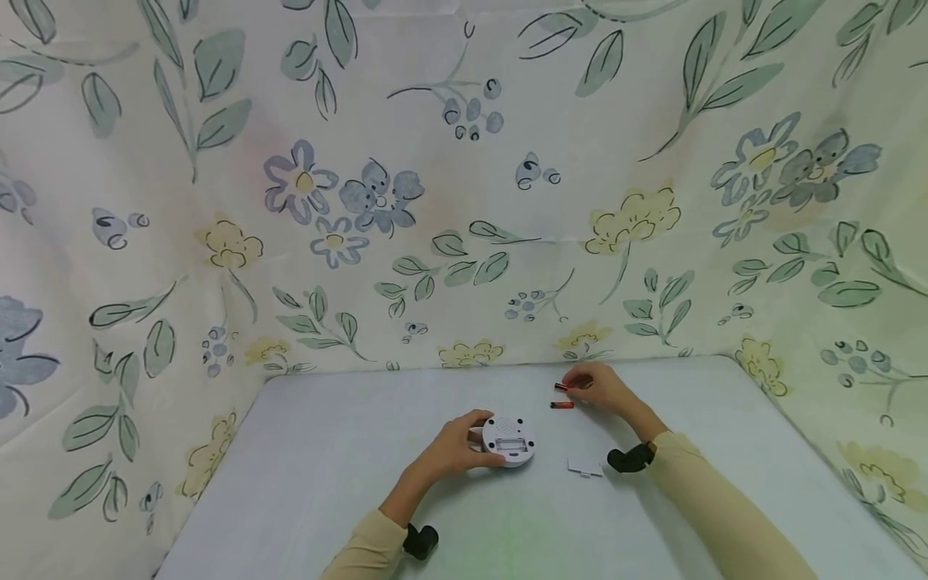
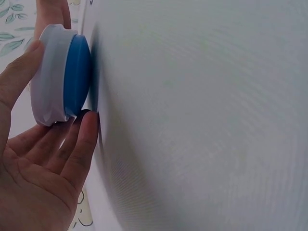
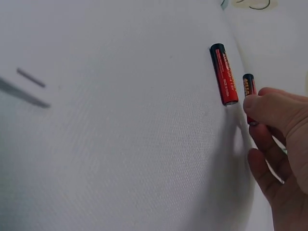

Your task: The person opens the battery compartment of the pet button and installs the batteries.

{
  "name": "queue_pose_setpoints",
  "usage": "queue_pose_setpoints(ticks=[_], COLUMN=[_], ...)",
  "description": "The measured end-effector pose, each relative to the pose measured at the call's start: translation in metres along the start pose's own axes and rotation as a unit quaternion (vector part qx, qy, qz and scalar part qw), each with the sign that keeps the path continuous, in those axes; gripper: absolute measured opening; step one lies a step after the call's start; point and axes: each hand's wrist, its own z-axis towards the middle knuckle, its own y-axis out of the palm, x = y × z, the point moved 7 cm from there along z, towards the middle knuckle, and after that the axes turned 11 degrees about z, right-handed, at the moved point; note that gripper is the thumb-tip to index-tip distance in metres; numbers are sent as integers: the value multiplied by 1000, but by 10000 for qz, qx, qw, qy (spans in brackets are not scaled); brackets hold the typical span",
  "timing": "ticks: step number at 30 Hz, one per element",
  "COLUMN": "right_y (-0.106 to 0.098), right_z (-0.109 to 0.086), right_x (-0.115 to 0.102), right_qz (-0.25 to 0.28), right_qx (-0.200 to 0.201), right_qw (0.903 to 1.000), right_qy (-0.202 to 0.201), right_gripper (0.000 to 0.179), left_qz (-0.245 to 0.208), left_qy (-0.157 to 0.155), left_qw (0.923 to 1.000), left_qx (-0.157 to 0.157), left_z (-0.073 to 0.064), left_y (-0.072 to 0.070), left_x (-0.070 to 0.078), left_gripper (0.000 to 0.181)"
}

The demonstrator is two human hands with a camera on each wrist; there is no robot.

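A round white device (image 1: 508, 431) lies on the table with its underside up, its battery compartment uncovered and no battery visible inside. In the left wrist view the same device (image 2: 50, 77) shows a blue face turned toward the tabletop. My left hand (image 1: 458, 443) holds it by the rim, thumb on one side and fingers on the other. My right hand (image 1: 596, 387) pinches a red and black battery (image 3: 249, 86) between thumb and fingers. Close beside it, a second red and black battery (image 3: 224, 74) rests on the table.
A small white battery cover (image 1: 585, 466) lies on the white table (image 1: 326, 451), right of the device. Floral cloth (image 1: 464, 201) hangs behind the table and along its sides. Each wrist wears a black camera.
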Motion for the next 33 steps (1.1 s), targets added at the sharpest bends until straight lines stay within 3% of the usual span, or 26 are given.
queue_pose_setpoints(ticks=[8,15,24,33], right_y=[-8,-12,-11,-1], right_z=[-10,-20,-31,-39], right_x=[-12,-9,-14,-27], right_qz=[279,631,944,1616], right_qx=[52,12,135,118], right_qw=[9993,9978,9947,9849], right_qy=[-237,-206,-391,-612], right_gripper=[15,14,15,18], left_qz=[55,80,146,97], left_qy=[15,66,51,34], left_qw=[10000,9999,9998,9998], left_qx=[-31,-87,-108,-156], left_z=[1,3,3,2], left_y=[-2,0,0,-1], left_x=[0,-1,0,0], left_gripper=[77,77,77,77])
